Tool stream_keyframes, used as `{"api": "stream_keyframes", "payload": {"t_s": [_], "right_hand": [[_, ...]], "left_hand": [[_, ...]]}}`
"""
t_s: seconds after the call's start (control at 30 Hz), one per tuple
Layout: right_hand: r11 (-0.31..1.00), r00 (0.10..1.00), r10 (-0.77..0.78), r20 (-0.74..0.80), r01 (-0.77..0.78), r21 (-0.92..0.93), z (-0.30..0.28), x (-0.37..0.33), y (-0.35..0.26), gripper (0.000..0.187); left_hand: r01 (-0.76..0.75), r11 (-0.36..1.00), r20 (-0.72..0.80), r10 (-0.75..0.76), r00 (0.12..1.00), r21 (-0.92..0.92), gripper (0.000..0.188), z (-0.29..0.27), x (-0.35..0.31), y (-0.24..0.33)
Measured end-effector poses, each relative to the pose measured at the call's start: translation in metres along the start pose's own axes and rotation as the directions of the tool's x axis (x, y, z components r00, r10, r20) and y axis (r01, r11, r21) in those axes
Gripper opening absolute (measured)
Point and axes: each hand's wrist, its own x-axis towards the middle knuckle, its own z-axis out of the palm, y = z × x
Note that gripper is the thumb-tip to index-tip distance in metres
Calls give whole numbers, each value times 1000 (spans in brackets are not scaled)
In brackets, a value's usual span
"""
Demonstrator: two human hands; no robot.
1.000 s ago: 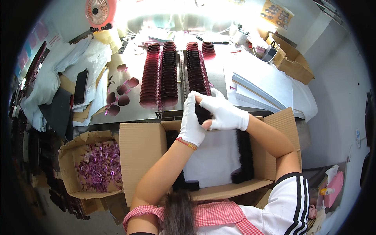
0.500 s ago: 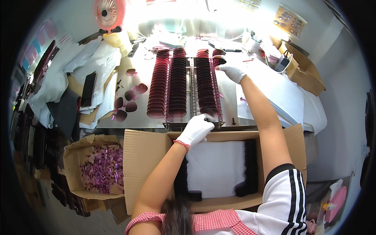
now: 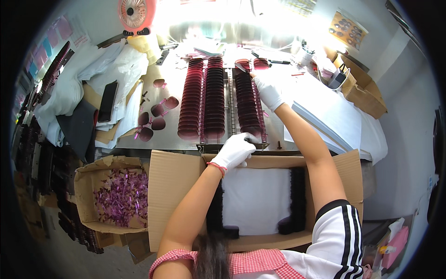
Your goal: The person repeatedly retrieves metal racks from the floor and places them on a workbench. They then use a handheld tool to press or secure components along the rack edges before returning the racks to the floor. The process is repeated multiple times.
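Note:
A metal rack (image 3: 229, 100) on the bench carries long rows of overlapping dark red sunglass lenses (image 3: 215, 102) along pink plastic strips. My left hand (image 3: 236, 149), in a white glove, is curled closed at the rack's near end, by the right-hand row (image 3: 246, 104); what its fingers hold is hidden. My right hand (image 3: 268, 90), also gloved, reaches to the far end of that row, its fingers closed on a lens (image 3: 242, 63). A few lenses (image 3: 261, 63) sit just beyond it. Below the rack, an open carton (image 3: 176, 200) contains a white sheet (image 3: 255, 200) with dark stacks along its sides.
Loose tinted lenses (image 3: 158, 123) lie left of the rack. Farther left are a phone (image 3: 108, 102) and papers. A smaller carton (image 3: 83, 195) holds purple plastic scraps. White paper (image 3: 325, 116) covers the right side, a pink fan (image 3: 136, 16) stands at the back.
My right hand has moved left, from the outer lenses to the far end of the neighbouring row. My left hand stays at the near end. The view has shifted slightly.

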Motion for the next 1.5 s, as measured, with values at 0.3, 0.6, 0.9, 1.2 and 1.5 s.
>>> {"api": "stream_keyframes", "payload": {"t_s": [0.3, 0.6, 0.9, 1.2, 1.5], "right_hand": [[-72, 806, 421, 415, -427, 901, -106, 21, -78, 39], [-304, 619, 132, 775, -719, 625, -156, 6, -196, 41], [702, 912, 381, 149, -390, 596, -111, 45, -243, 40], [861, 977, -105, 187, -5, 509, -155, 17, -243, 53], [513, 673, 653, 347, -731, 451, -88, 14, -22, 54]], "left_hand": [[-257, 863, -182, 195, 964, -435, 28, 0, -24, -5], [-536, 658, -691, 700, 179, 528, 12, -43, -34, 0], [36, 749, -749, 663, -16, 662, 38, -107, -59, -5], [-528, 327, -495, 186, 849, -784, 38, -24, -56, -5], [-119, 783, -219, -22, 976, -610, 22, 13, -43, -9]]}}
